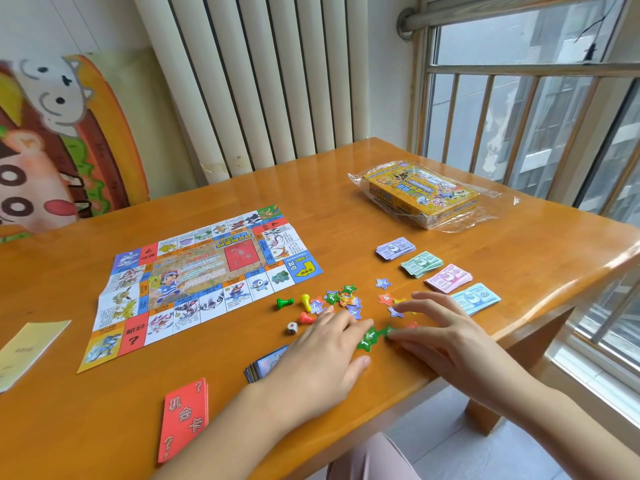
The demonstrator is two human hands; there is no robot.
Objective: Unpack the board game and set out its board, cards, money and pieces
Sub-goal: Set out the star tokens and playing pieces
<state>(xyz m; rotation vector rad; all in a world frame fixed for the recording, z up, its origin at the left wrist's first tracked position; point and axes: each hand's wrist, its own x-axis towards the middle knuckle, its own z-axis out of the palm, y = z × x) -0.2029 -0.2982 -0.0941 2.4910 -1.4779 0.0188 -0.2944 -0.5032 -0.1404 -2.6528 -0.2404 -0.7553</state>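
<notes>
Star tokens [369,338] between left hand [322,355] and right hand [446,336] | both hands spread; right touches one

One camera on the person's head looks down from close at the left hand [323,360], right hand [450,341] and table [311,181].

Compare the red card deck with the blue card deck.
The red card deck has a red back with question marks and white characters; the blue card deck has a blue back. The red one lies fully in sight; the blue one is partly hidden by the left hand. The red one sits nearer the person. Both are stacks lying flat on the table.
</notes>
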